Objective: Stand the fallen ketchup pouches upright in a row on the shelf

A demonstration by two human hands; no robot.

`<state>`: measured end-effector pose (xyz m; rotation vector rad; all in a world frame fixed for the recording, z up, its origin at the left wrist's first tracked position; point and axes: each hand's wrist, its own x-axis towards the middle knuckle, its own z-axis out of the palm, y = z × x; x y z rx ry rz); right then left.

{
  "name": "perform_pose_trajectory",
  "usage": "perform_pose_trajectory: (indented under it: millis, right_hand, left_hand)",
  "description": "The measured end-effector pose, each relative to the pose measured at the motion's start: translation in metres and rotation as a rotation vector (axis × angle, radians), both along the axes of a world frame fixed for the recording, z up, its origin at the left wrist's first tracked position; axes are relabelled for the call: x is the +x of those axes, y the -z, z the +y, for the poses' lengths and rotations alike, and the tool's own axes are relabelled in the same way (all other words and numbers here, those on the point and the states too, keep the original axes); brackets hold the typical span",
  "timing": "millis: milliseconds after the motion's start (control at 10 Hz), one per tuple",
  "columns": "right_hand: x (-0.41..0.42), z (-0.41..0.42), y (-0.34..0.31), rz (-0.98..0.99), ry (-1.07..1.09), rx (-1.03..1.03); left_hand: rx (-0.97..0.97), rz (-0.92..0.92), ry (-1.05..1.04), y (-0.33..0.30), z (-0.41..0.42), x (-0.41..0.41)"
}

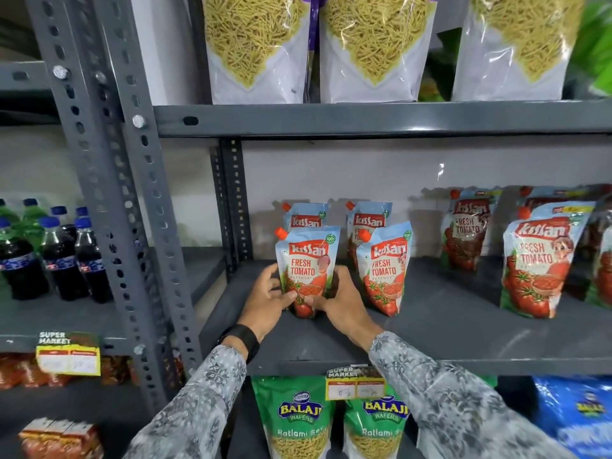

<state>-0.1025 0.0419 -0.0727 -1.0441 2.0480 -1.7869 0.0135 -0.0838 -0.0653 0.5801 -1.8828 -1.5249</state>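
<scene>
So the shelf (447,329) is dark grey painted metal, matte and a bit scuffed, bolted to slotted angle-iron uprights (109,180); the ketchup pouches are glossy soft plastic, pale blue on top with red tomato print below, each with a little orange screw cap on the top left corner. The front-left pouch (306,270) stands upright near the front of the shelf, bulging at the bottom and flat at the top; the left hand (266,301) and right hand (336,301) are both wrapped around its lower half, fingers (334,276) curled snugly round the sides and thumbs pressed on the front, so it's gripped from both sides. Just beside it on the right another pouch (385,270) stands leaning slightly; two more (308,217) (369,220) stand right behind those. Further right, well apart, are bigger pouches (536,263) of the same kind, also upright. Sleeves (440,389) are a grey mottled print fabric; a black band (243,337) sits on the left wrist. The shelf above holds crinkly clear-and-white bags of thin yellow noodly snack (371,48).
</scene>
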Motion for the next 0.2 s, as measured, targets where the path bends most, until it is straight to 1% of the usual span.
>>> perform_pose_trajectory:
  millis: [100, 200]
  right_hand:
    - [0.005, 0.014, -0.001, 0.008, -0.018, 0.016]
    - [0.017, 0.049, -0.002, 0.062, -0.015, 0.076]
  left_hand:
    - [0.040, 0.019, -0.064, 0.001, 0.007, 0.008]
    - [-0.030, 0.030, -0.241, -0.001, 0.027, 0.023]
